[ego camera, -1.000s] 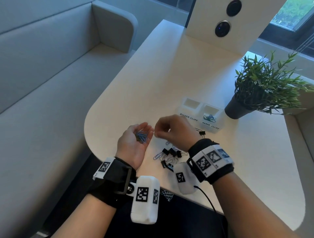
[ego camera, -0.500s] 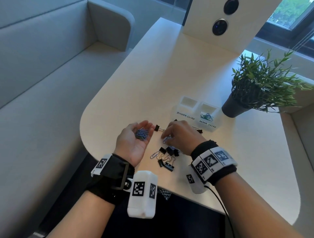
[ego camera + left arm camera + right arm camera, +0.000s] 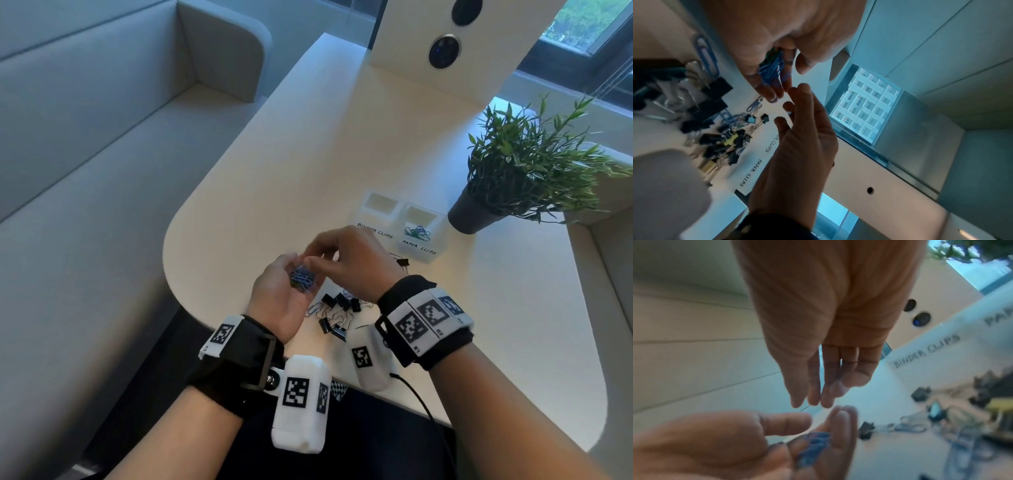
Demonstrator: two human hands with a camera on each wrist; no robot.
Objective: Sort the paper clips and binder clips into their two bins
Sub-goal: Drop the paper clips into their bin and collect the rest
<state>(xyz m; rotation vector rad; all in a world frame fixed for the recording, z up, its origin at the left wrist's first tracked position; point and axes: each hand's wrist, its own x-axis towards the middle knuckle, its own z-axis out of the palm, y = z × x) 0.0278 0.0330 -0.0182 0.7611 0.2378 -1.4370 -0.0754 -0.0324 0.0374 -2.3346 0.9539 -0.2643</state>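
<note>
Change: since half a second ago the right hand (image 3: 346,263) has come up off the pile on the desk and now hangs over the left palm, fingertips just above the blue clips.
Desk (image 3: 342,150): white, rounded at the near end, carrying bins, pile and a potted plant (image 3: 513,174) at the far right.
Sofa (image 3: 85,144): grey, along the left of the desk.
Left hand (image 3: 284,294): palm up, fingers cupped loosely round a bunch of blue paper clips (image 3: 303,278) that lies in the palm; thumb bent in beside them.
Right hand: back up, fingers relaxed and nearly straight, tips drawn close together above the bunch; the right wrist view, though blurred, shows no clip between them.
Binder clips bin (image 3: 371,219): clear, labelled, the left one of the pair; its inside looks bare.
Paper clips bin (image 3: 435,240): touching the first on its right, with a small tangle of blue and green clips (image 3: 417,233) inside.
Pile (image 3: 337,315): black binder clips mixed with loose paper clips, on the desk beneath and between the two wrists.
Stray binder clip (image 3: 403,262): alone, just before the paper clips bin.
</note>
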